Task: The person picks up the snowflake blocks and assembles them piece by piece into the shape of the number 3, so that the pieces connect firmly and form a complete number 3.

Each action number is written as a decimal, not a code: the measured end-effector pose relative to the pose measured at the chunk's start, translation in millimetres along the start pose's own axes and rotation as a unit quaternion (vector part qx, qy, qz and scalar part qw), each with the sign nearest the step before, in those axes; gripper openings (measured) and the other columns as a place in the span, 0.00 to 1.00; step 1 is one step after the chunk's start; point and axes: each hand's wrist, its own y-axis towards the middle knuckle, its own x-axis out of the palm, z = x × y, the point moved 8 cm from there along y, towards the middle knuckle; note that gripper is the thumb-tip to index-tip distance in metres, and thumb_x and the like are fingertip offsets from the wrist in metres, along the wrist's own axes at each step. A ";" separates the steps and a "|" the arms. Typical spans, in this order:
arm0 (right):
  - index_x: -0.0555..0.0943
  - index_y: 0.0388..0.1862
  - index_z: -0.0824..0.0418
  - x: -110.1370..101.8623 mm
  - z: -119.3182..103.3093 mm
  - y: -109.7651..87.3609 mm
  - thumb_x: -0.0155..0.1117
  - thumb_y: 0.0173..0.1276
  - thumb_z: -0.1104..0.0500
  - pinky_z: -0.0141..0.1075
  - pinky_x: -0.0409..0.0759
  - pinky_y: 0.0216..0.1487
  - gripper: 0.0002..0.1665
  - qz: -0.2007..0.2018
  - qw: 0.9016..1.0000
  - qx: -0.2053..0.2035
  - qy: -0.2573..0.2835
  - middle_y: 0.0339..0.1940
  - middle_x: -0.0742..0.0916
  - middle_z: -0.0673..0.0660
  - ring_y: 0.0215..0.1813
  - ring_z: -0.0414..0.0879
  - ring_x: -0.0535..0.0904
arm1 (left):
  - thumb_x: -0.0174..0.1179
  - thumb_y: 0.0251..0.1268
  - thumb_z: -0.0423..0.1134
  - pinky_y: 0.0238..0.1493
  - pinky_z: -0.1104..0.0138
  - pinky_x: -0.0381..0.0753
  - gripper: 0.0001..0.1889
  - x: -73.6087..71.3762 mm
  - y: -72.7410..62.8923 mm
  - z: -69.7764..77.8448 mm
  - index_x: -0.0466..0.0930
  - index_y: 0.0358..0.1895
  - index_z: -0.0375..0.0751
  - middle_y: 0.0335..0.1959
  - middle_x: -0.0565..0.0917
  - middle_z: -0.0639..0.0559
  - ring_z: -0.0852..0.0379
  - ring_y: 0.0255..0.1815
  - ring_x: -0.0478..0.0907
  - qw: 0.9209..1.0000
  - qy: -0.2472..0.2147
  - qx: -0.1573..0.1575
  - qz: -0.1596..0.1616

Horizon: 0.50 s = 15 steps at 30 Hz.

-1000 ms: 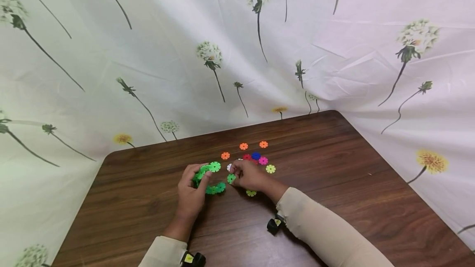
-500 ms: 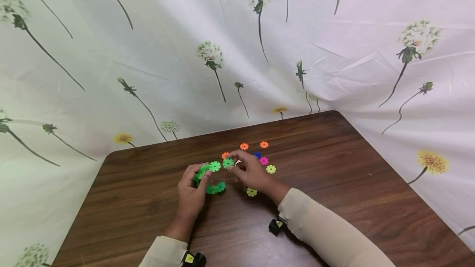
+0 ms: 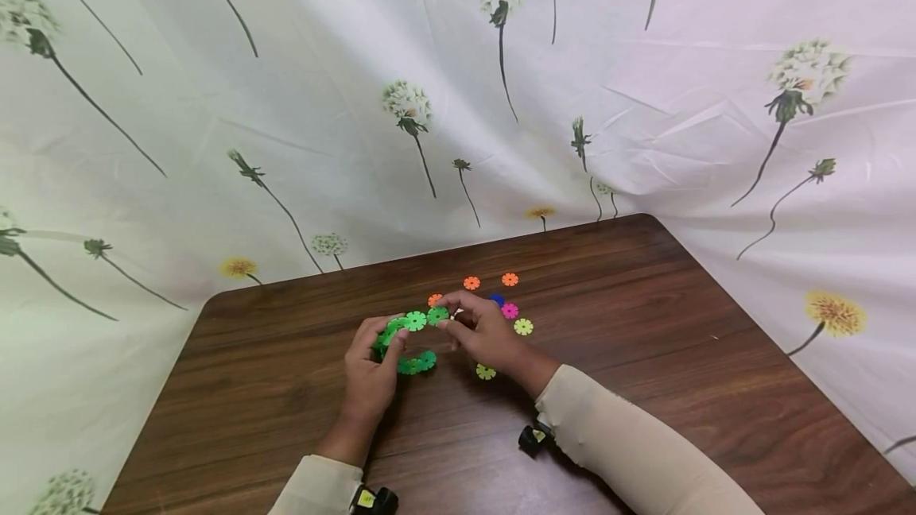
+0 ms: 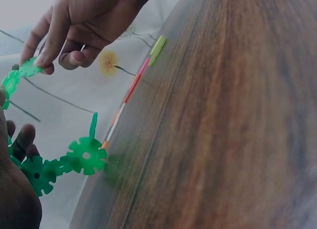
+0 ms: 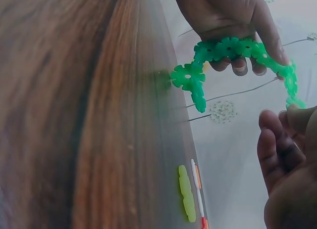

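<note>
My left hand [image 3: 368,368] grips a curved chain of green notched interlocking discs [image 3: 415,321], thumb across it. The chain bends into an open C, its lower end hanging near the table in the left wrist view, where one disc [image 4: 86,156] faces the camera. Between thumb and forefinger, my right hand [image 3: 490,338] pinches another green notched disc [image 3: 437,315]. That disc is right at the chain's upper end, its edge meeting the last disc. My right hand's other fingers [image 5: 270,155] are loosely bent in the right wrist view.
Behind the hands, orange discs [image 3: 471,283] lie flat on the brown wooden table [image 3: 644,356]. A blue disc [image 3: 497,300], a pink disc [image 3: 510,311] and a yellow disc [image 3: 524,327] lie right of them. Another yellow disc [image 3: 486,372] is below my right wrist. A flower-print cloth [image 3: 322,102] hangs behind.
My right hand has raised its green disc from nearer the table and moved it up and left to the chain's upper end. My left hand and the chain have barely moved.
</note>
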 end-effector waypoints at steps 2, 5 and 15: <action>0.81 0.66 0.64 -0.8 -0.6 0.0 0.66 0.82 0.66 0.46 0.89 0.34 0.17 0.007 1.000 -0.005 0.005 0.41 0.86 0.72 0.29 0.53 0.84 | 0.64 0.72 0.18 0.48 0.79 0.82 0.13 0.1 0.3 0.3 0.88 0.55 0.29 0.46 0.84 0.35 0.65 0.45 0.81 1.000 -0.002 0.003 0.000; 0.82 0.64 0.62 -1.8 -1.7 0.2 0.65 0.82 0.66 0.42 0.89 0.34 0.16 0.017 1.000 -0.012 0.011 0.41 0.86 0.73 0.29 0.51 0.84 | 0.64 0.71 0.17 0.48 0.79 0.81 0.13 0.3 0.6 -0.5 0.88 0.55 0.28 0.46 0.84 0.35 0.65 0.46 0.80 1.000 -0.001 0.006 0.001; 0.82 0.60 0.62 -0.6 -7.5 -0.8 0.68 0.80 0.66 0.37 0.87 0.33 0.14 0.025 1.000 0.001 0.010 0.39 0.86 0.68 0.28 0.51 0.84 | 0.65 0.71 0.18 0.47 0.79 0.82 0.13 0.2 -0.8 -3.1 0.89 0.54 0.30 0.47 0.84 0.36 0.64 0.45 0.81 1.000 -0.004 0.002 -0.002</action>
